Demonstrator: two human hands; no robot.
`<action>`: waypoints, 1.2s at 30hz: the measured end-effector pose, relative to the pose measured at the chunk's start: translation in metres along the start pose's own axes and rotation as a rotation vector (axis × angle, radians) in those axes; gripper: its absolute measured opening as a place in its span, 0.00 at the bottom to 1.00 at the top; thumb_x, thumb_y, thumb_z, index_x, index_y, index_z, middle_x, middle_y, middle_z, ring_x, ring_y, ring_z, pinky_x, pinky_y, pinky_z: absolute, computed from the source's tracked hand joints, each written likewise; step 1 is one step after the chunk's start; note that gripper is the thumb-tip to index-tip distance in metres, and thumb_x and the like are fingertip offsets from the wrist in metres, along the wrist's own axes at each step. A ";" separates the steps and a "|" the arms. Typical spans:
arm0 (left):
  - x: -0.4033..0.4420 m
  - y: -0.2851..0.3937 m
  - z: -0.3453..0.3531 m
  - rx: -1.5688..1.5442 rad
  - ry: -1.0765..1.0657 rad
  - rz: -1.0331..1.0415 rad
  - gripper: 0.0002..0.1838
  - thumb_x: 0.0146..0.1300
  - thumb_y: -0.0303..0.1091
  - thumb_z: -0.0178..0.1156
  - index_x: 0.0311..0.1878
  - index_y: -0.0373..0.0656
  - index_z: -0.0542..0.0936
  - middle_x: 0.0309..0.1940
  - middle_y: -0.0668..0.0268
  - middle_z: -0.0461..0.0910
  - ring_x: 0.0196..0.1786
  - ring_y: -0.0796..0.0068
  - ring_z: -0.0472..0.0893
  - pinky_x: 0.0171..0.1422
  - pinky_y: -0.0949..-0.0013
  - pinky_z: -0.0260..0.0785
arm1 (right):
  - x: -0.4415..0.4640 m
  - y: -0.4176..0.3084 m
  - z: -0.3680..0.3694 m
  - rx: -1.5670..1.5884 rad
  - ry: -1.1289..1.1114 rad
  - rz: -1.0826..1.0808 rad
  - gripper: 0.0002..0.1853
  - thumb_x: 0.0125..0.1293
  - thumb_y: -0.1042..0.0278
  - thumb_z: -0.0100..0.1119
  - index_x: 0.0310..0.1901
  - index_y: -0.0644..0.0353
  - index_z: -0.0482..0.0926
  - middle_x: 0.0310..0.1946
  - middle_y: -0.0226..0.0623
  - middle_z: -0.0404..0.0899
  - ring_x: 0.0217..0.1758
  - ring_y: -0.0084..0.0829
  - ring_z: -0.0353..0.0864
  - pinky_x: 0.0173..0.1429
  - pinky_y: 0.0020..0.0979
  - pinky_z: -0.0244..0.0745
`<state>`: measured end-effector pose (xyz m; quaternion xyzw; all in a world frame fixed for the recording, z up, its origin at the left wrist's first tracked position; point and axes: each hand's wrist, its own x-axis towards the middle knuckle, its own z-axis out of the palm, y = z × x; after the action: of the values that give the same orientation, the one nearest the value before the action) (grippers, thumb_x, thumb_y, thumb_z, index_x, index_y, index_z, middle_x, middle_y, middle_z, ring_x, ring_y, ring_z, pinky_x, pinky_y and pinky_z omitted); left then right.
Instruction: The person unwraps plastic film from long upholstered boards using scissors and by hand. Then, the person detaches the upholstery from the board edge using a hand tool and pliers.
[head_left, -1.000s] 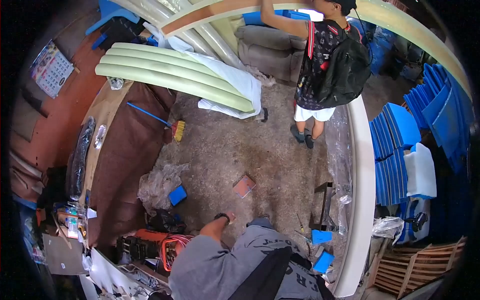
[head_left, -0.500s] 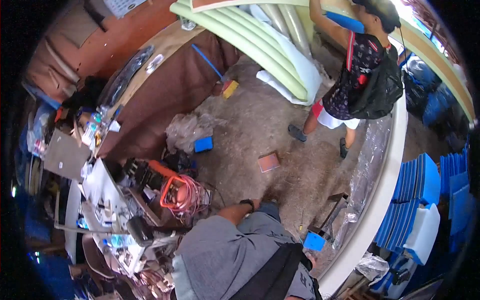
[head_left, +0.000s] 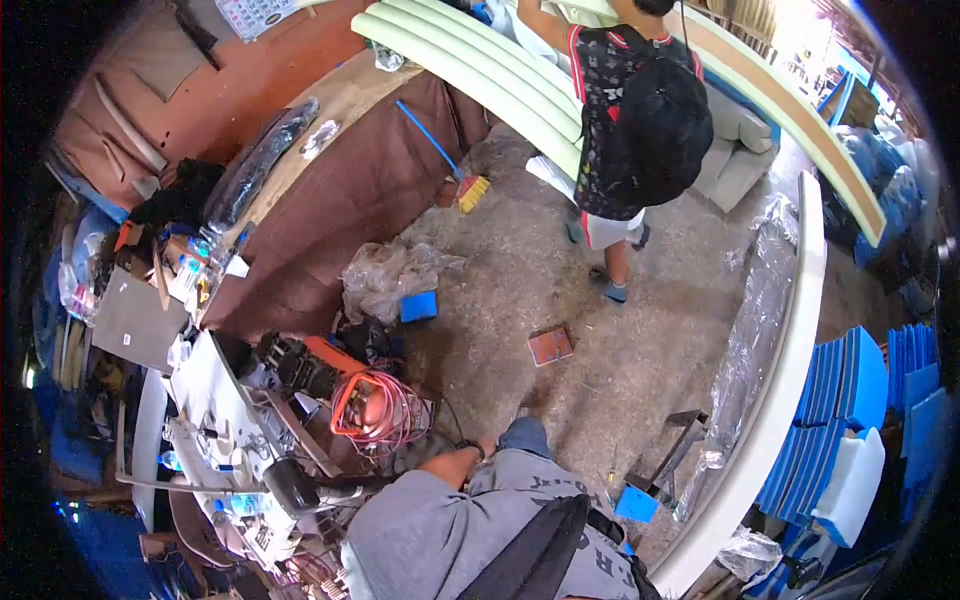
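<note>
My left hand (head_left: 487,444) hangs low beside my knee, a dark band around its wrist. Its fingers are too small and too hidden to read, and I make out nothing held in it. Closest to it, on its left, is an orange machine wrapped in pink hose (head_left: 375,405). My right hand does not show; my grey shirt (head_left: 430,520) and a black strap (head_left: 530,550) fill the bottom of the view. To the right of my legs, a blue block (head_left: 636,504) lies beside a dark metal frame (head_left: 680,450).
A person (head_left: 640,130) with a black backpack stands ahead, beside a long curved panel (head_left: 780,120) and pale green rolls (head_left: 480,70). A brown box (head_left: 550,346), a broom (head_left: 472,193) and crumpled plastic (head_left: 390,280) lie on the floor. Blue foam sheets (head_left: 830,380) are stacked right, beyond a white curved edge (head_left: 765,440).
The other person has moved left and turned their back to me, and the long panel has shifted with them. My view has shifted slightly. My right hand, partly visible before, is out of sight.
</note>
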<state>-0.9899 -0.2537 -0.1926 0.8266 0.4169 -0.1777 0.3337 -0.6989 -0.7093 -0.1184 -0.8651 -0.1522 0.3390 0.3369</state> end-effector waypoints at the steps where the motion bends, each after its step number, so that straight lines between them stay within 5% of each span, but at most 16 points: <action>1: 0.008 0.003 -0.007 -0.082 0.014 -0.041 0.13 0.58 0.38 0.59 0.38 0.41 0.86 0.37 0.47 0.85 0.42 0.52 0.86 0.46 0.53 0.76 | 0.005 -0.017 -0.004 -0.040 0.003 -0.050 0.14 0.64 0.57 0.62 0.32 0.61 0.85 0.23 0.45 0.82 0.25 0.41 0.82 0.30 0.41 0.74; 2: 0.020 -0.004 -0.004 -0.234 0.025 -0.113 0.12 0.53 0.34 0.62 0.38 0.40 0.87 0.39 0.47 0.85 0.45 0.50 0.86 0.51 0.53 0.78 | 0.016 -0.024 -0.006 -0.061 0.009 -0.077 0.14 0.63 0.57 0.62 0.31 0.61 0.85 0.23 0.45 0.82 0.25 0.42 0.82 0.31 0.41 0.74; 3: 0.041 -0.017 -0.012 0.046 -0.139 0.111 0.11 0.50 0.31 0.63 0.37 0.40 0.86 0.39 0.49 0.86 0.45 0.51 0.86 0.51 0.54 0.78 | 0.028 -0.031 -0.008 -0.073 0.017 -0.084 0.14 0.63 0.57 0.62 0.31 0.61 0.85 0.23 0.46 0.82 0.25 0.42 0.82 0.31 0.42 0.74; 8: 0.080 -0.012 -0.080 0.053 -0.114 0.109 0.11 0.52 0.33 0.62 0.38 0.41 0.86 0.39 0.49 0.86 0.45 0.49 0.85 0.50 0.52 0.78 | 0.126 -0.023 0.021 0.137 -0.067 0.147 0.23 0.69 0.50 0.59 0.36 0.68 0.82 0.28 0.44 0.83 0.22 0.35 0.82 0.24 0.40 0.78; 12: 0.111 -0.038 -0.125 0.320 -0.054 0.513 0.09 0.61 0.37 0.61 0.41 0.45 0.81 0.36 0.53 0.82 0.40 0.52 0.83 0.41 0.49 0.74 | 0.160 -0.089 0.053 0.055 0.059 0.117 0.19 0.61 0.55 0.63 0.35 0.68 0.85 0.25 0.53 0.83 0.32 0.46 0.86 0.40 0.44 0.78; 14: 0.119 -0.049 -0.128 -1.093 -0.055 -0.098 0.08 0.64 0.40 0.58 0.37 0.47 0.80 0.32 0.61 0.79 0.36 0.55 0.81 0.37 0.52 0.72 | 0.168 -0.105 0.067 -0.311 0.031 -0.079 0.23 0.66 0.49 0.59 0.35 0.66 0.85 0.25 0.52 0.82 0.34 0.42 0.88 0.39 0.47 0.79; 15: 0.123 -0.054 -0.137 -1.289 -0.071 -0.252 0.08 0.64 0.40 0.58 0.37 0.47 0.80 0.33 0.61 0.79 0.37 0.55 0.81 0.37 0.52 0.72 | 0.157 -0.133 0.068 -0.242 0.061 0.004 0.24 0.65 0.47 0.59 0.36 0.65 0.85 0.28 0.54 0.82 0.37 0.44 0.88 0.43 0.47 0.78; 18: 0.123 -0.080 -0.150 -1.285 -0.116 -0.354 0.08 0.63 0.41 0.57 0.37 0.48 0.78 0.34 0.62 0.79 0.38 0.55 0.81 0.39 0.52 0.72 | 0.140 -0.190 0.065 -0.192 0.058 0.146 0.26 0.63 0.43 0.60 0.41 0.64 0.86 0.34 0.57 0.84 0.42 0.48 0.88 0.47 0.45 0.78; 25: 0.097 -0.120 -0.128 -1.107 -0.204 -0.390 0.08 0.62 0.42 0.54 0.36 0.51 0.76 0.37 0.62 0.80 0.42 0.54 0.81 0.42 0.52 0.72 | 0.153 -0.162 0.066 -0.254 -0.014 0.248 0.26 0.62 0.42 0.61 0.43 0.61 0.87 0.40 0.53 0.86 0.47 0.45 0.88 0.51 0.42 0.80; 27: 0.091 -0.127 -0.115 -0.861 -0.237 -0.246 0.08 0.61 0.43 0.54 0.36 0.51 0.75 0.38 0.62 0.80 0.43 0.54 0.80 0.43 0.52 0.72 | 0.156 -0.175 0.057 -0.333 -0.117 0.260 0.25 0.60 0.43 0.62 0.43 0.59 0.87 0.40 0.53 0.86 0.46 0.47 0.87 0.51 0.43 0.80; 30: 0.079 -0.109 -0.110 0.228 0.050 0.835 0.08 0.61 0.43 0.53 0.36 0.52 0.74 0.39 0.62 0.80 0.44 0.54 0.80 0.44 0.52 0.72 | 0.175 -0.178 0.052 -0.329 -0.158 0.227 0.24 0.60 0.43 0.62 0.43 0.58 0.87 0.41 0.53 0.86 0.46 0.50 0.87 0.49 0.45 0.81; 31: 0.078 -0.105 -0.108 0.505 -0.030 0.582 0.09 0.61 0.43 0.53 0.38 0.51 0.76 0.43 0.61 0.81 0.48 0.54 0.81 0.47 0.51 0.73 | 0.188 -0.178 0.053 -0.319 -0.153 0.231 0.24 0.60 0.43 0.62 0.43 0.58 0.87 0.41 0.53 0.86 0.46 0.50 0.87 0.49 0.45 0.81; 32: 0.083 -0.102 -0.106 0.515 -0.036 0.588 0.09 0.61 0.43 0.53 0.38 0.51 0.76 0.43 0.61 0.81 0.48 0.54 0.81 0.47 0.51 0.73 | 0.207 -0.170 0.058 -0.305 -0.179 0.221 0.25 0.59 0.42 0.62 0.43 0.58 0.87 0.40 0.53 0.86 0.46 0.51 0.86 0.50 0.46 0.80; 34: 0.083 -0.095 -0.102 0.317 0.051 0.428 0.15 0.64 0.45 0.52 0.45 0.48 0.80 0.50 0.57 0.83 0.55 0.53 0.81 0.54 0.49 0.73 | 0.222 -0.185 0.052 -0.309 -0.188 0.178 0.25 0.60 0.42 0.61 0.43 0.58 0.87 0.40 0.53 0.86 0.45 0.51 0.86 0.50 0.48 0.79; 35: 0.090 -0.083 -0.097 -0.190 -0.138 -0.188 0.19 0.68 0.47 0.51 0.53 0.47 0.80 0.50 0.54 0.83 0.57 0.49 0.80 0.58 0.46 0.72 | 0.227 -0.206 0.043 -0.329 -0.170 0.148 0.25 0.61 0.42 0.60 0.43 0.58 0.87 0.39 0.53 0.86 0.45 0.51 0.86 0.50 0.49 0.79; 36: 0.101 -0.082 -0.098 -0.181 -0.137 -0.187 0.18 0.68 0.46 0.51 0.54 0.48 0.80 0.49 0.54 0.83 0.55 0.50 0.81 0.56 0.47 0.73 | 0.240 -0.203 0.044 -0.320 -0.147 0.072 0.24 0.62 0.43 0.60 0.44 0.58 0.87 0.40 0.53 0.86 0.46 0.51 0.86 0.50 0.48 0.79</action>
<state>-0.9950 -0.0926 -0.2129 0.7367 0.4824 -0.2258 0.4167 -0.5620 -0.4224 -0.1189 -0.8854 -0.1972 0.3849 0.1705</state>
